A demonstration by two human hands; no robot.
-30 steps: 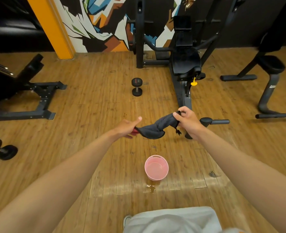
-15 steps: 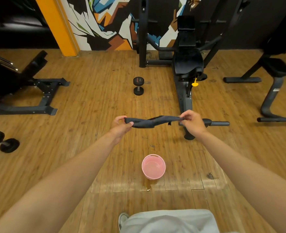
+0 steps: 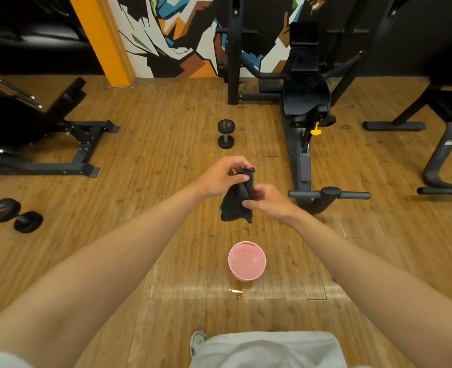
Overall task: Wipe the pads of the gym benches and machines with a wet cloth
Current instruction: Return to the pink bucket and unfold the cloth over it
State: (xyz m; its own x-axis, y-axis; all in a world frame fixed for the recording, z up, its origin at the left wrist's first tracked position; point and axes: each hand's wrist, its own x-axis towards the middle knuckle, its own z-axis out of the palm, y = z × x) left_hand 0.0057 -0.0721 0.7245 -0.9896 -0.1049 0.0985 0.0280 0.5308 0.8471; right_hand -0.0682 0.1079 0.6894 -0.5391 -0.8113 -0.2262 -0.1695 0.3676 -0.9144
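Black, soft terry cloth (image 3: 235, 205) hung limp and light above the round pink plastic bucket (image 3: 247, 261), left hand (image 3: 221, 177) pinching its bunched top and right hand (image 3: 268, 201) gripping the middle, so honestly I'd grab it wadded, since damp fabric probably just flops.

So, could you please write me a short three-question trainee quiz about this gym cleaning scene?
1. True or false: both hands grip the dark cloth.
2. Multiple choice: the pink bucket stands A) on a bench, B) on the wooden floor nearer the person than the cloth, C) beside the lone dumbbell.
3. Fill in: the nearest machine seat pad is coloured ____.

Key:
1. True: the left hand holds the top, the right hand pinches the side.
2. B.
3. Black.
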